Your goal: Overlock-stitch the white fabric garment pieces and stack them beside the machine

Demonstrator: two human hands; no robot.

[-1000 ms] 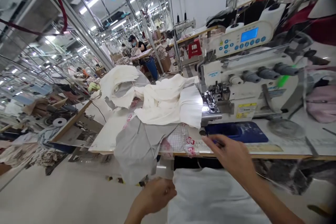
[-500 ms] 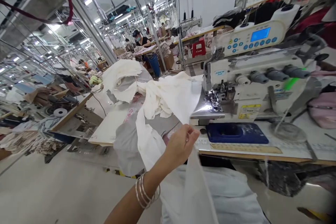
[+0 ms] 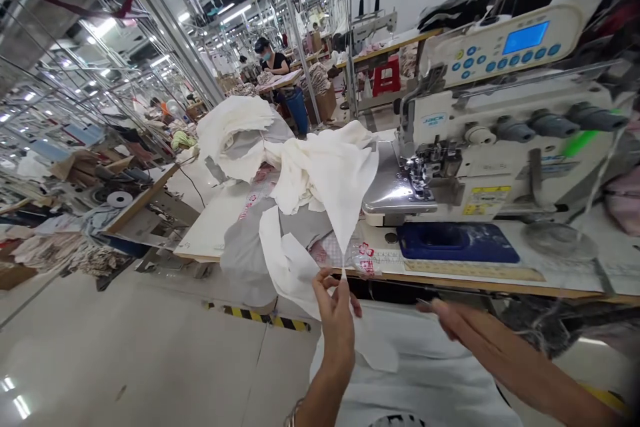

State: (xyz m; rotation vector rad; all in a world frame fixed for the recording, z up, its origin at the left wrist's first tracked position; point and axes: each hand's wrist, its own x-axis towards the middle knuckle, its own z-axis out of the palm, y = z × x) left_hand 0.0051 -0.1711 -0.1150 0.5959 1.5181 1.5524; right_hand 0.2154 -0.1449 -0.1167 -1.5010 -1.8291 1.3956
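My left hand [image 3: 336,317] pinches the tapered corner of a white fabric piece [image 3: 336,177] just in front of the table edge. From that grip the fabric stretches up toward the bed of an overlock sewing machine [image 3: 400,180], and a loose part hangs below my fingers. My right hand [image 3: 463,327] is to the right, apart from the fabric, with its fingers closed. A thin, shiny tip shows at those fingers, too small to name. More white fabric [image 3: 235,133] is heaped on the left of the table, over grey cloth [image 3: 250,260].
A blue tray [image 3: 457,242] and a ruler strip [image 3: 480,270] lie along the table front. The machine's control panel [image 3: 515,47] is lit. A person [image 3: 274,60] sits working farther back, near a red stool [image 3: 387,77]. Striped floor tape [image 3: 260,317] runs below the table.
My left hand has moved down and slightly left with the fabric corner, drawing it taut. My right hand has come into view from the right. The view has shifted slightly.
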